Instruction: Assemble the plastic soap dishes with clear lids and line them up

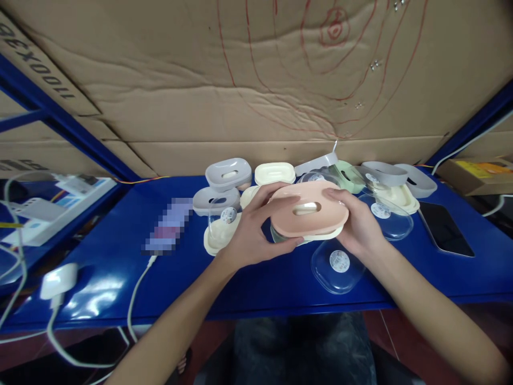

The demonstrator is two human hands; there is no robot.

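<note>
Between both hands, above the blue table, is a soap dish (328, 214) with a pink top that has an oval slot and a cream part under it. My left hand (260, 224) grips its left end, thumb below and fingers over the top. At the right end, my right hand (358, 219) is closed around the edge. Something clear shows beneath the dish at its lower left. A clear lid (324, 272) with a round white label lies on the table just below. Left of my left hand is a cream dish (216, 235) with a clear labelled piece on it.
Grey dishes (216, 200), a cream dish (275, 172) and a green dish (350, 176) line the back. A dark phone (447, 227) lies at right. At left are a cabled phone (170, 224), a charger (60, 280) and a power strip (76, 208). Cardboard (180, 107) stands behind.
</note>
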